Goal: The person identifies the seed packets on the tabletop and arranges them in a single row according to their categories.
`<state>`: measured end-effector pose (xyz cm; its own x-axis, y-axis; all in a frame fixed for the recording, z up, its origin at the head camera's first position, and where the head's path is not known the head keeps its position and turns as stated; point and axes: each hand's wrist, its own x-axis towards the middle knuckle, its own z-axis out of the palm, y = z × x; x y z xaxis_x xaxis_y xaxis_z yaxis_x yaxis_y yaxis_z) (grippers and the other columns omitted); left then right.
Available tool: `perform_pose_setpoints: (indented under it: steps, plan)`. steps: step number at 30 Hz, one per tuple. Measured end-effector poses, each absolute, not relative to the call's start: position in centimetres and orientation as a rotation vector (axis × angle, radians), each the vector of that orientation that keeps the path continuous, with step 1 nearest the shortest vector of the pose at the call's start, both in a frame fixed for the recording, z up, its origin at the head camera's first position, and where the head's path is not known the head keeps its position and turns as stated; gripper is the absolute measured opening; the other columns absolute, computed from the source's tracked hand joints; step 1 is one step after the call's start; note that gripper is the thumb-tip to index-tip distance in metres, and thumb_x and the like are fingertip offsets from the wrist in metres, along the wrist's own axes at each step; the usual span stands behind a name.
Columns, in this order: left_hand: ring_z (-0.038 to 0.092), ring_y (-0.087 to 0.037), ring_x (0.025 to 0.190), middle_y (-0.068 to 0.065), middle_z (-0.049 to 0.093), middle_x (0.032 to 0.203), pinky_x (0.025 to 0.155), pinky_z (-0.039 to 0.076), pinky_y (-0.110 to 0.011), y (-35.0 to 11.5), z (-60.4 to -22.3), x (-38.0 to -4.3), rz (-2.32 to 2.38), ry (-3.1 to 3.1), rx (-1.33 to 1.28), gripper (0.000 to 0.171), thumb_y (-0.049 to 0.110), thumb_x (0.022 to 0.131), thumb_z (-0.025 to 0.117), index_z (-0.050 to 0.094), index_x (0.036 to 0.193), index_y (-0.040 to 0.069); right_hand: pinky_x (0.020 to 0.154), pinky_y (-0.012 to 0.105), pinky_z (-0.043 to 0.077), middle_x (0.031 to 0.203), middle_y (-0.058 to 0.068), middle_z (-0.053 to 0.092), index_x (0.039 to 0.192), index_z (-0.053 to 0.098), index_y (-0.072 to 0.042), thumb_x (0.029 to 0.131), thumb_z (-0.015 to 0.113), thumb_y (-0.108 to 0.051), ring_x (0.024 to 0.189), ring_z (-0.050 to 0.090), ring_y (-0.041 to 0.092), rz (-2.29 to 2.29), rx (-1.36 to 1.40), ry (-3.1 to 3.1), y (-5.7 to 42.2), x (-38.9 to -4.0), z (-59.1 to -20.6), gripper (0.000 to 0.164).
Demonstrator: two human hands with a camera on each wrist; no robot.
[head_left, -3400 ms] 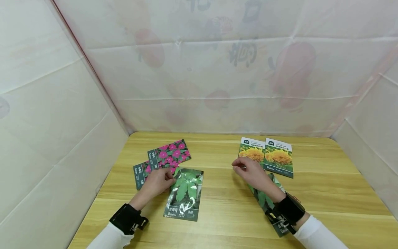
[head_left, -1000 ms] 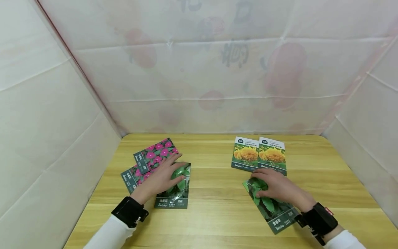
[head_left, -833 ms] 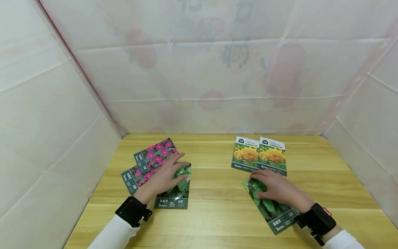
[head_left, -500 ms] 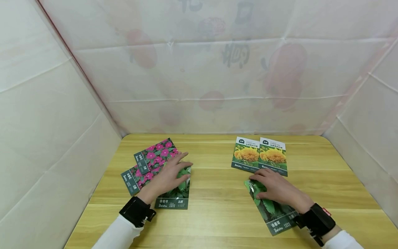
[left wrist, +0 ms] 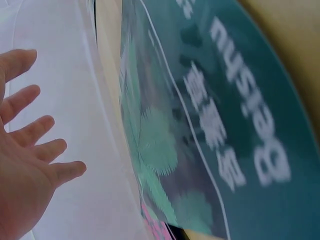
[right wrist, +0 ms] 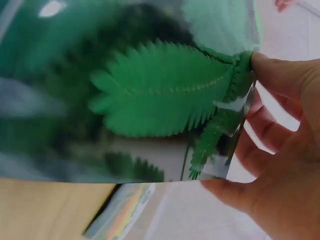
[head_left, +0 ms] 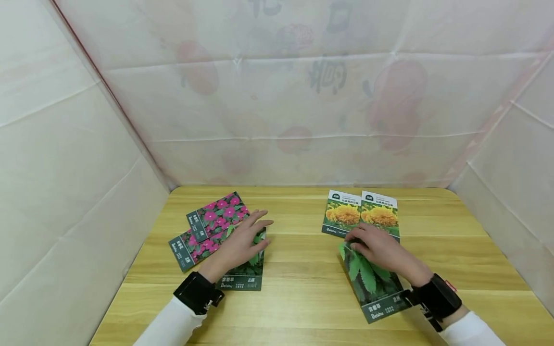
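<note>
Change noted: the right hand [head_left: 378,246], resting over the glossy dark-green leaf-print packet [head_left: 368,281] at lower right half a second ago, now pinches that packet's upper edge between thumb and fingers. The packet is tilted, upper end raised; its handling is judged under way. The left hand [head_left: 240,245], fingers spread, grips nothing above the second dark-green leaf-print packet [head_left: 244,283], lower centre-left. Two pink-flower packets [head_left: 218,215] lie left, two yellow-flower packets [head_left: 379,215] right. Contents of all: not visible.

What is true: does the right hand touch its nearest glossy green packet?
Touching: in the right wrist view, the right hand holds the packet by its edge.
</note>
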<state>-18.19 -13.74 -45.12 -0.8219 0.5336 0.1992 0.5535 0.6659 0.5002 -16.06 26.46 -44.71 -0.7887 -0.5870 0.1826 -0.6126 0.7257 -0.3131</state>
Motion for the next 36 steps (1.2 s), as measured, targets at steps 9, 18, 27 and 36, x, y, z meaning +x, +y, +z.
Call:
perform_pose_setpoints:
  steps: [9,18,27,36]
  plan:
    - [0.045,-0.033,0.144,-0.012,0.038,0.163,0.106,0.051,-0.048,-12.2,-45.0,-18.0,-0.94,-2.847,-0.917,0.048,0.023,0.102,0.069,0.056,0.147,0.01,0.079,0.036,0.049,0.104,-0.006,0.063,0.11,0.07,-0.016,0.105,0.061,-0.009,0.09,0.057,0.012,0.78,0.853,-2.875,24.8,-17.1,-42.1,0.013]
    - [0.054,-0.033,0.135,-0.012,0.056,0.147,0.11,0.048,-0.05,-9.5,-45.0,-17.1,-1.383,-2.77,-0.888,0.04,0.022,0.105,0.064,0.06,0.142,0.006,0.07,0.039,0.036,0.095,-0.002,0.059,0.112,0.069,-0.013,0.109,0.056,-0.015,0.078,0.046,0.017,0.977,0.684,-2.859,22.6,-18.3,-40.5,0.013]
    - [0.07,-0.026,0.113,-0.012,0.066,0.132,0.094,0.059,-0.034,-6.0,-45.4,-16.4,-1.853,-2.677,-0.72,0.034,0.023,0.103,0.068,0.066,0.133,0.007,0.069,0.039,0.038,0.097,0.003,0.061,0.112,0.072,-0.01,0.108,0.057,-0.012,0.079,0.048,0.019,1.012,0.591,-2.815,20.2,-19.2,-40.1,0.015]
    - [0.072,-0.017,0.088,-0.005,0.072,0.101,0.077,0.06,-0.024,-3.8,-45.4,-16.4,-1.866,-2.655,-0.615,0.029,0.011,0.097,0.075,0.068,0.124,0.002,0.078,0.039,0.045,0.107,0.006,0.064,0.114,0.071,-0.011,0.108,0.059,-0.013,0.089,0.055,0.018,1.013,0.561,-2.789,18.2,-19.2,-40.1,0.014]
